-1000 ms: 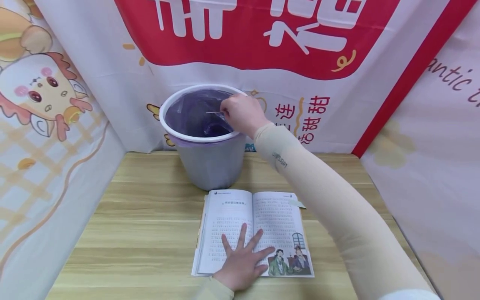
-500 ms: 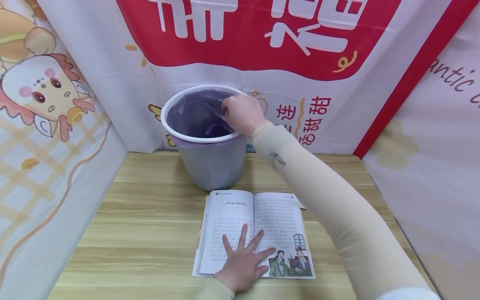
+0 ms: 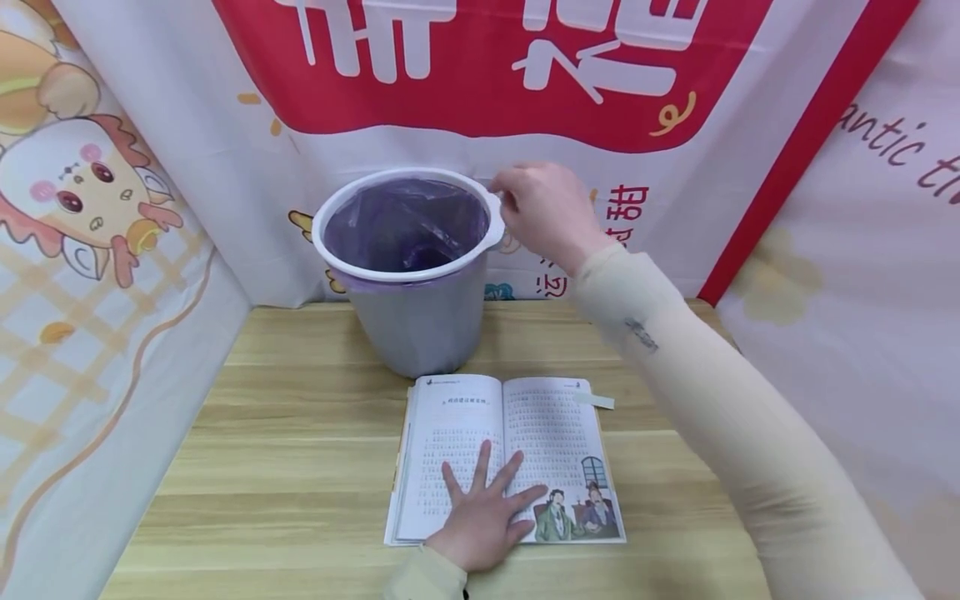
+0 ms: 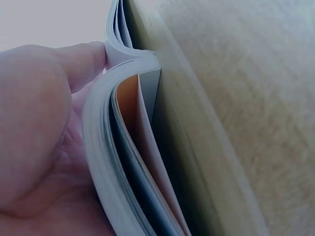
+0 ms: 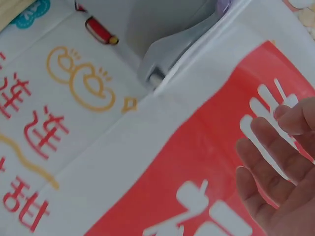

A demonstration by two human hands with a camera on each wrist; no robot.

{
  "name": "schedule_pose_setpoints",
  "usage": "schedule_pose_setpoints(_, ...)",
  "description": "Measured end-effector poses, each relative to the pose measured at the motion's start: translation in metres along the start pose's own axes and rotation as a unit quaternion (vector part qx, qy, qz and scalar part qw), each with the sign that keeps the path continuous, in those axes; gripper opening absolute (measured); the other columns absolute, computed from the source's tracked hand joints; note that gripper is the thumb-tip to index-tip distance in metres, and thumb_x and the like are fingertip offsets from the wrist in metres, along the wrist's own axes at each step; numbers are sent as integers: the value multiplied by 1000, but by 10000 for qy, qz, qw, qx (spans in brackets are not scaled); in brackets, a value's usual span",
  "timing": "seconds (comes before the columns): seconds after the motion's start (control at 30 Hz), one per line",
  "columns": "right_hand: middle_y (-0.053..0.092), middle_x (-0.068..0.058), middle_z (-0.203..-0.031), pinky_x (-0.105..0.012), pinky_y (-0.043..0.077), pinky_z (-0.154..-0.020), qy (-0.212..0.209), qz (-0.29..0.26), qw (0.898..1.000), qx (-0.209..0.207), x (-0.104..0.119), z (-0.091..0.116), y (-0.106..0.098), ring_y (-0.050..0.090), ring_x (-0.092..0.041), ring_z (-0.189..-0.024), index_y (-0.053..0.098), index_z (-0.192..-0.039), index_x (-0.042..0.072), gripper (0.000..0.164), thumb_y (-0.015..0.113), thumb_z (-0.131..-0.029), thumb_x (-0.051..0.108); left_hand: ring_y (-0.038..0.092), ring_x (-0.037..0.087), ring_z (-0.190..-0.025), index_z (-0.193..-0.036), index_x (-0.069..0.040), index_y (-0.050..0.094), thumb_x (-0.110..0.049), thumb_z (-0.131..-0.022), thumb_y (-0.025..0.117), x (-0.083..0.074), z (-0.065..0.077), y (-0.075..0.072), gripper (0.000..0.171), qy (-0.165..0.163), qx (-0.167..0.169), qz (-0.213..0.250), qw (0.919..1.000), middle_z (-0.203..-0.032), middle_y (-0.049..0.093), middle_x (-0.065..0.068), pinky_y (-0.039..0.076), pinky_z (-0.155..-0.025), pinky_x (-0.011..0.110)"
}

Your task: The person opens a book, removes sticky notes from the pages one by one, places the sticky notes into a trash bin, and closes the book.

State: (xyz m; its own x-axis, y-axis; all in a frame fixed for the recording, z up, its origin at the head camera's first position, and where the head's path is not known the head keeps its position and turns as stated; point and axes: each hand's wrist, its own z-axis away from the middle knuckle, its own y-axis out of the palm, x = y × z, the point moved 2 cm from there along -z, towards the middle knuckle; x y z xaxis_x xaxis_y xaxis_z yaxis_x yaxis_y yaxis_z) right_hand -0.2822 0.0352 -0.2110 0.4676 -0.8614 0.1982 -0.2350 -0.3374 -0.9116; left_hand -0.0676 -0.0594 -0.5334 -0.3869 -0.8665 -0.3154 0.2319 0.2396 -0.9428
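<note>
My left hand lies palm down with fingers spread across the lower middle of an open book. From the side, the left wrist view shows the thumb by the book's spine and the bowed page edges. Beyond the book stands a grey trash bin with a white rim and a purple liner bag. My right hand is in the air at the bin's right rim. In the right wrist view its fingers are loosely bent, with nothing visible between them.
A pale green strip sticks out from the right page's edge. The wooden table ends at a printed cloth backdrop behind the bin. Patterned cloth also walls off both sides.
My right hand has moved right, from over the bin's opening to outside its rim. A thin white strip earlier in its fingers no longer shows. The left hand stays on the book.
</note>
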Motion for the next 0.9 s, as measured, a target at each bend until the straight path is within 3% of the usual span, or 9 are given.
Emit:
schedule_pose_setpoints(0.3,74,-5,-102,-36,54,-82,-354,128,9977,-561,-51,66,0,67,-24,-88,74,-116,15,30,64,-89,21,-5,43,-151,-138,-57,45,-55,-91,48,-1,-1,0,47,-98,93,119,9998,-164,21,-6,-9,-93,85)
schedule_pose_setpoints(0.6,75,-9,-96,-37,55,-74,-764,17,9897,-1208,-91,127,23,69,-27,-79,77,-106,8,23,67,-85,8,-2,45,-151,-137,-56,46,-56,-91,48,-4,-2,-1,47,-56,-9,125,9999,-164,23,-4,-9,-92,86)
schedule_pose_setpoints(0.9,74,-11,-107,-43,55,-85,-321,-89,9962,-810,-131,178,76,71,-30,-97,74,-110,8,28,69,-83,11,1,46,-151,-137,-55,48,-57,-90,49,-4,-2,0,47,-11,-108,11,9999,-163,24,-4,-5,-91,87)
